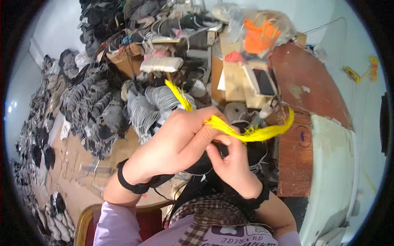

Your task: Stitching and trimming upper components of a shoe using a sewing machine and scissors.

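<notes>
My left hand is closed around a bundle of bright yellow strands. One end of the bundle sticks up behind the knuckles, and the longer end runs out to the right and curls upward. Just below it, my right hand has its thumb and fingers drawn together against the left fingers. What sits between the right fingertips is hidden by the left hand. A black band circles each wrist. Behind the hands lie grey ribbed knitted pieces in stacked rolls.
Heaps of grey and black knitted pieces cover the left side. A dark phone lies on a box at the upper right, below an orange item in a clear bag. A red-brown worktop and a pale green padded surface stand at right.
</notes>
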{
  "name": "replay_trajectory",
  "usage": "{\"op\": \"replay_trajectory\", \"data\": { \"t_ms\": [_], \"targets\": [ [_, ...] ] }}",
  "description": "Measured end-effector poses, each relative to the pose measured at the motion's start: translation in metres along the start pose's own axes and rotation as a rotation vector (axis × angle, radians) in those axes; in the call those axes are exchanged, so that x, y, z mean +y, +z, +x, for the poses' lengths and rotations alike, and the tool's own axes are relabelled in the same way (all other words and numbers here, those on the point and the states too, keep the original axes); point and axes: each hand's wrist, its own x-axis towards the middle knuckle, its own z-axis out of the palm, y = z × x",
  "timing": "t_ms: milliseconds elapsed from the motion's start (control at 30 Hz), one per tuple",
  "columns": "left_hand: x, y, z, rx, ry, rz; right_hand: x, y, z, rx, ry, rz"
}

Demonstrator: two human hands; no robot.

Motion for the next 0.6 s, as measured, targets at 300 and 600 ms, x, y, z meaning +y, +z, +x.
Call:
{"op": "replay_trajectory", "data": {
  "t_ms": [300, 600],
  "targets": [
    [0.029, 0.001, 0.019, 0.038, -0.096, 0.102, 0.027, -0.006, 0.010, -0.217, -0.126, 0.124],
    [0.067, -0.036, 0.060, -0.033, 0.289, 1.022, 0.022, -0.016, 0.014, -0.430, 0.137, 0.369]
  ]
}}
